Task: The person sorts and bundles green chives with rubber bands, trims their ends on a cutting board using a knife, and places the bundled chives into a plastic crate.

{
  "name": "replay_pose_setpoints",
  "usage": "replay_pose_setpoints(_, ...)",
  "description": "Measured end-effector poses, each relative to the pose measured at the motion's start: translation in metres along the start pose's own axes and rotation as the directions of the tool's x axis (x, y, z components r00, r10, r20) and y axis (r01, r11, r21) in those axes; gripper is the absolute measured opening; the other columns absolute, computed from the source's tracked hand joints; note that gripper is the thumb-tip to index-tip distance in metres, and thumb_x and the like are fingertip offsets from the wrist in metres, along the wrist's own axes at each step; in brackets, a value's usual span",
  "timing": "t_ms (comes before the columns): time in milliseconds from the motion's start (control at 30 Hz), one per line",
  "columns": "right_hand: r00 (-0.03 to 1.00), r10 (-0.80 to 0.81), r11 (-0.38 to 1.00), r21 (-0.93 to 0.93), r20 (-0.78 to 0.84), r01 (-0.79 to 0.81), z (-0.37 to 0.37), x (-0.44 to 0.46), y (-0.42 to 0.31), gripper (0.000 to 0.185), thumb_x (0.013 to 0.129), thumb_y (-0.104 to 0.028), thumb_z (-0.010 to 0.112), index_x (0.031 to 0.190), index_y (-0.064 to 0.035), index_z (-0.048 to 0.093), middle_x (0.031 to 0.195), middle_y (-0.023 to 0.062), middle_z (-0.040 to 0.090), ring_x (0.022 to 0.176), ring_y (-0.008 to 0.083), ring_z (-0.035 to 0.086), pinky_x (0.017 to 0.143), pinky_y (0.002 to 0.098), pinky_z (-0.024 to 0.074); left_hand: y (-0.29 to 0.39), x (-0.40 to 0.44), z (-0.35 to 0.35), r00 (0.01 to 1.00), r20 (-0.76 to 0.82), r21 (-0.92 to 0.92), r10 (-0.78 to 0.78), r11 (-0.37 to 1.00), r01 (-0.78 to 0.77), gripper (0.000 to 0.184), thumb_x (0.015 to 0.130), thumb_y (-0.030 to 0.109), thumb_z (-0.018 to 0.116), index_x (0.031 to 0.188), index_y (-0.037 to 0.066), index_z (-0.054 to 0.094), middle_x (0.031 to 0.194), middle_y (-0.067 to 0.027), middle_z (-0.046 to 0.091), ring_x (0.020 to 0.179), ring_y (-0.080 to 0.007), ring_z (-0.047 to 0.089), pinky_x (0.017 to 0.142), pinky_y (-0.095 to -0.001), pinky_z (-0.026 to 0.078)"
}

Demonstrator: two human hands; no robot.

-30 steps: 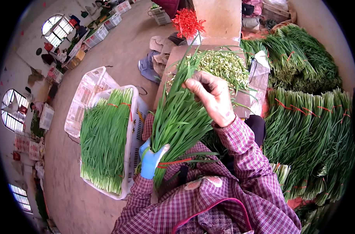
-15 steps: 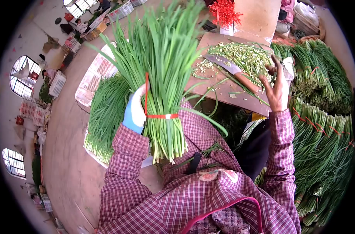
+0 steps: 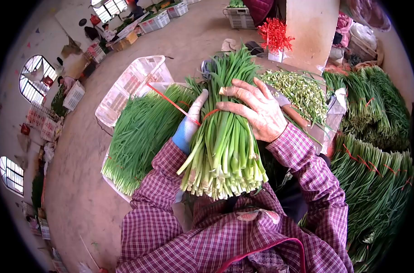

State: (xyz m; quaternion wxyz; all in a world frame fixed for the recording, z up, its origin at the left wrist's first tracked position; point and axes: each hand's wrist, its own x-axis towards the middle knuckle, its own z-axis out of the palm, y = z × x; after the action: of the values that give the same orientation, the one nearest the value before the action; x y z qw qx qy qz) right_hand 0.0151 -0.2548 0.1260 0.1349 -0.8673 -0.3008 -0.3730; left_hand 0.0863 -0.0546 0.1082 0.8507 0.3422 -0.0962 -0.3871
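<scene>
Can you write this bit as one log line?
left hand: gloved, holding bunch | right hand: bare, touching bunch | tie: red, on bunch | knife: near scraps

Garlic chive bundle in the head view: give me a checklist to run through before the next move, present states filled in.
1. Left hand supporting the garlic chive bundle: ok, it holds the bundle's left side.
2. Right hand on the bundle: ok, its fingers lie across the top.
3. Red tie tight: cannot tell, the right hand hides part of it.
4. Tie tucked in: not ok, a red end sticks out leftward.
5. Knife out of both hands: ok, it lies beside the chopped stems.
</scene>
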Motion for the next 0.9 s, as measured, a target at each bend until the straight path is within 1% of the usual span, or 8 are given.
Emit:
replay_pose_setpoints(133,0.998,0.023,0.994,0.109,-0.065,-0.016,0.001,0.005,0.022,0.078,0.067,-0.050,0.075,0.131,-0.0151,0.049,0.131,0.0053,0.054,0.126,0.0252,0.049,0.108,0.0560,0.0272,-0.023,0.016,-0.042,0.973,0.229,-0.507,-0.024,0.851,0.140,0.053,0.100,0.042,0.041,0.137,0.003,0.043,0.127,-0.0109,0.056,0.112,-0.0200,0.057,0.100,-0.0339,0.046)
replay_pose_setpoints(200,0.986,-0.008,0.996,0.083,-0.168,0.023,0.007,0.013,0.033,0.084,0.063,-0.051,0.077,0.130,-0.0102,0.049,0.126,0.0097,0.055,0.120,0.0282,0.052,0.107,0.0524,0.0307,-0.029,0.023,-0.104,0.980,0.173,0.063,0.096,0.992,-0.108,0.062,0.098,0.049,0.041,0.136,0.000,0.042,0.125,-0.0160,0.056,0.110,-0.0274,0.059,0.092,-0.0375,0.050)
replay_pose_setpoints(233,0.936,0.308,0.817,0.552,-0.170,-0.169,0.013,0.019,0.031,0.086,0.060,-0.047,0.082,0.128,-0.0057,0.048,0.119,0.0133,0.056,0.112,0.0307,0.054,0.100,0.0466,0.0374,-0.002,0.000,-0.068,0.969,0.244,0.298,-0.048,0.954,-0.028,0.069,0.093,0.054,0.047,0.136,0.000,0.043,0.122,-0.0198,0.057,0.108,-0.0296,0.060,0.091,-0.0395,0.050)
replay_pose_setpoints(300,0.901,0.395,0.794,0.560,-0.181,-0.236,-0.012,0.028,0.024,0.086,0.060,-0.035,0.087,0.127,0.0002,0.047,0.112,0.0164,0.059,0.104,0.0300,0.059,0.092,0.0383,0.0465,0.040,-0.042,-0.007,0.980,0.158,0.737,-0.121,0.675,-0.035,0.068,0.091,0.056,0.050,0.126,-0.003,0.053,0.108,-0.0232,0.064,0.098,-0.0286,0.065,0.083,-0.0375,0.054)
replay_pose_setpoints(433,0.798,0.571,0.630,0.727,-0.192,-0.275,-0.018,0.039,0.014,0.078,0.064,-0.026,0.086,0.126,0.0025,0.048,0.116,0.0172,0.061,0.110,0.0246,0.059,0.098,0.0357,0.0443,0.077,-0.085,0.039,0.894,0.054,0.956,0.444,0.234,-0.175,0.039,0.091,0.030,0.057,0.108,-0.004,0.066,0.077,-0.0103,0.067,0.069,-0.0168,0.066,0.061,-0.0251,0.052)
replay_pose_setpoints(467,0.781,0.598,0.600,0.745,-0.177,-0.291,-0.019,0.040,0.010,0.076,0.065,-0.025,0.086,0.126,0.0027,0.048,0.116,0.0166,0.061,0.110,0.0244,0.059,0.098,0.0353,0.0438,0.079,-0.093,0.051,0.805,0.088,0.951,0.587,0.190,-0.243,0.055,0.088,0.042,0.058,0.109,-0.008,0.062,0.072,-0.0123,0.066,0.066,-0.0193,0.067,0.058,-0.0257,0.053)
replay_pose_setpoints(700,0.750,0.661,0.287,0.932,-0.027,-0.219,0.003,0.050,-0.020,0.078,0.069,-0.029,0.083,0.130,0.0024,0.046,0.123,0.0149,0.057,0.114,0.0229,0.055,0.100,0.0340,0.0416,0.083,-0.037,0.068,0.735,0.423,0.798,0.529,0.166,-0.579,0.098,0.070,0.032,0.083,0.144,-0.002,0.028,0.133,-0.0186,0.048,0.125,-0.0310,0.046,0.106,-0.0407,0.035)
replay_pose_setpoints(900,0.735,0.670,0.067,0.979,0.100,-0.194,0.023,0.052,-0.041,0.074,0.072,-0.030,0.080,0.130,-0.0010,0.045,0.122,0.0125,0.057,0.113,0.0210,0.054,0.099,0.0353,0.0419,0.073,-0.034,0.089,0.857,0.210,0.838,0.471,0.364,-0.406,0.076,0.067,0.022,0.079,0.131,-0.002,0.045,0.122,-0.0106,0.058,0.111,-0.0204,0.056,0.099,-0.0345,0.044)
